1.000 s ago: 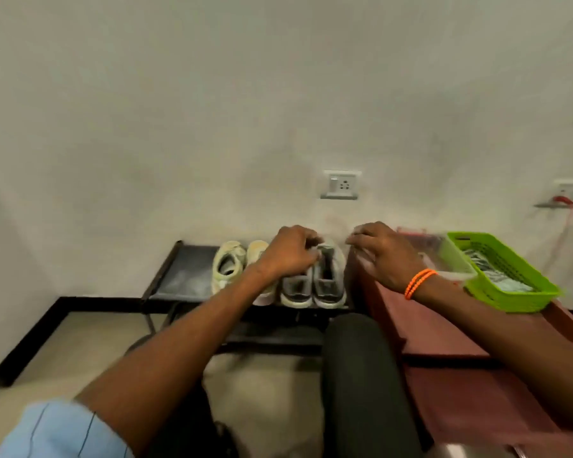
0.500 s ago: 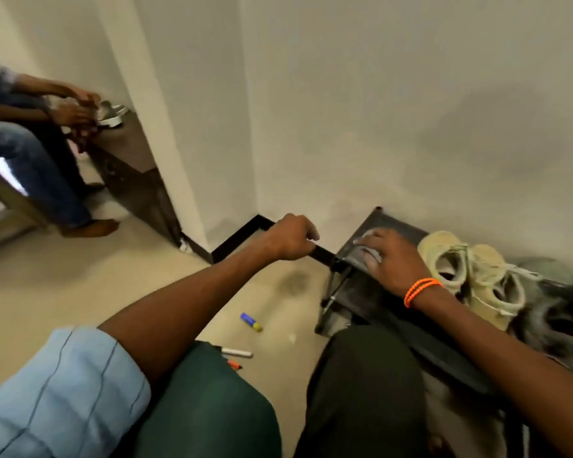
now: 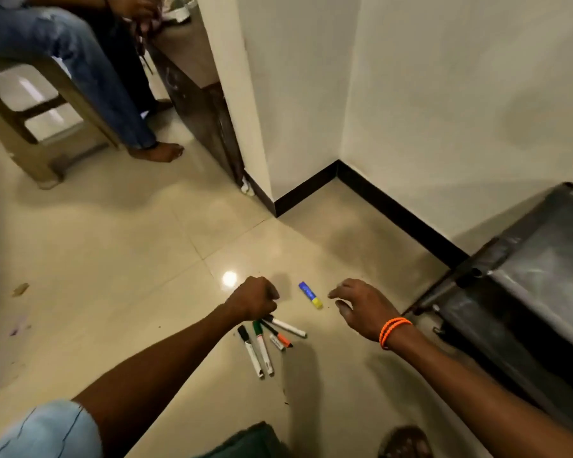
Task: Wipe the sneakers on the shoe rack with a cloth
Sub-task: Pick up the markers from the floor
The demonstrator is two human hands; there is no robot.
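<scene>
Sneakers: out of view; only the shoe rack corner shows, right of both hands.
Left hand: fisted, empty, above the markers.
Right hand: fingers loosely spread, empty.
Between hands: glue stick on the floor.

Dim warm light, floor glare, soft blur

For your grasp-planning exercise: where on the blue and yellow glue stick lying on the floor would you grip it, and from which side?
Pinch the blue and yellow glue stick across its blue barrel near the middle, coming from above. It lies flat on the tiles, apart from the markers, so both long sides are free. The right hand, open beside it, looks closest.
</scene>
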